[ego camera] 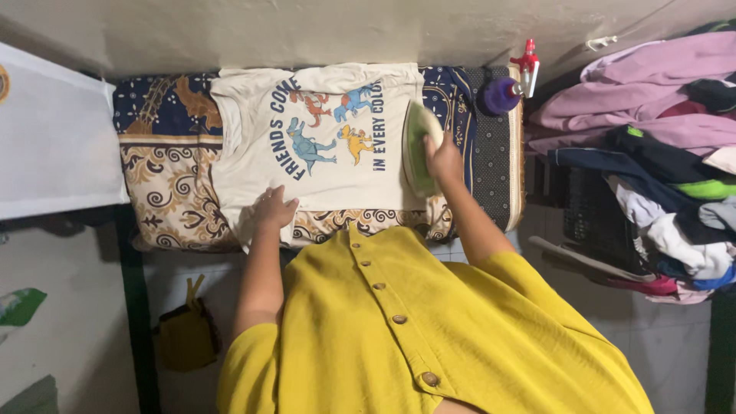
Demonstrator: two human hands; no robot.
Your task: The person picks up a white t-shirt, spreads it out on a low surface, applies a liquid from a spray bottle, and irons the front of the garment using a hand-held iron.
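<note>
A cream T-shirt with cartoon animal prints and dark lettering lies flat on a padded board covered in patterned blue and tan cloth. My right hand grips the handle of a pale green and white iron, which rests on the shirt's right part. My left hand presses flat on the shirt's near edge, fingers spread. My yellow buttoned dress fills the lower frame.
A purple spray bottle with a red and white trigger stands at the board's far right end. A heap of pink, dark and white clothes lies at the right. A white surface sits at the left, and a yellow bag lies on the floor.
</note>
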